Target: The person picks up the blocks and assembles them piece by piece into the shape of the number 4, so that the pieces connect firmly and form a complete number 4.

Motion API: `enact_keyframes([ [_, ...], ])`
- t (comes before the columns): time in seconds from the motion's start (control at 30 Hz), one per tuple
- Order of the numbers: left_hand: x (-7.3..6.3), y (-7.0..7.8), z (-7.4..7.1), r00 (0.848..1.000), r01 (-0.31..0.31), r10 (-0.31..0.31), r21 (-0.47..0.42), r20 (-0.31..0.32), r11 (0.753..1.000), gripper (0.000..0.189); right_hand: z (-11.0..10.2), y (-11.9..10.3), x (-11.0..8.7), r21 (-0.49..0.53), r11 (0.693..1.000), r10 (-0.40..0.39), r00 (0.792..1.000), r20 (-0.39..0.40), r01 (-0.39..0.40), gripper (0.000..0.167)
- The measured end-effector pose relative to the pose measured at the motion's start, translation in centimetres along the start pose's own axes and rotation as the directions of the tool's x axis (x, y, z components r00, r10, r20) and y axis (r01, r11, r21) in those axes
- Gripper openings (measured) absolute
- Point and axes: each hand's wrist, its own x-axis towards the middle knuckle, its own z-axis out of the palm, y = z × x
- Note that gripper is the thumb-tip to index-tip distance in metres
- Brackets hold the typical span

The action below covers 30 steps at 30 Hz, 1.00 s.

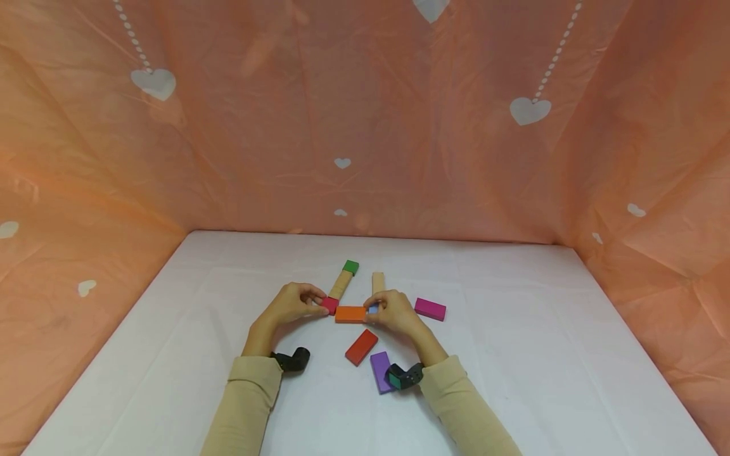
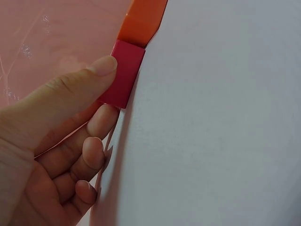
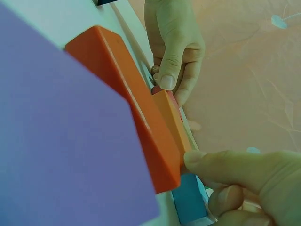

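Note:
My left hand pinches a small crimson block between thumb and fingers. That block touches the left end of an orange block lying flat on the table. At the orange block's other end is my right hand, its thumb against the near side and its fingertips partly hidden. Under that hand a light blue block adjoins the orange one. Two natural wood blocks extend away, the left one from the crimson block and the right one behind the blue block. A green block tops the left one.
Nearer the person lie a red block and a purple block, the latter partly under the right wrist camera. A magenta block lies to the right. Orange cloth with hearts surrounds the white table.

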Motion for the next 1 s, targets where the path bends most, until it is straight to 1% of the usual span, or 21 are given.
enact_keyframes([
  [0.3,0.07,-0.14,0.03,1.0,-0.01,0.01,0.005,-0.005,1.0,0.033,-0.06,0.2,0.2,-0.026,1.0,-0.014,1.0,-0.009,0.014,0.025],
  [0.53,0.05,-0.17,0.01,1.0,-0.021,0.021,0.002,-0.007,1.0,0.032,-0.14,0.2,0.36,-0.021,0.999,-0.024,0.999,-0.022,0.024,0.024],
  [0.83,0.0,-0.12,0.05,1.0,0.008,-0.008,-0.004,-0.008,1.0,0.03,-0.12,0.14,0.48,-0.026,0.999,-0.026,0.999,-0.026,0.025,0.024],
  [1.0,-0.01,-0.08,0.04,1.0,0.001,-0.001,-0.003,-0.008,1.0,0.03,-0.04,0.24,0.43,-0.024,0.999,-0.039,0.998,-0.041,0.038,0.023],
])
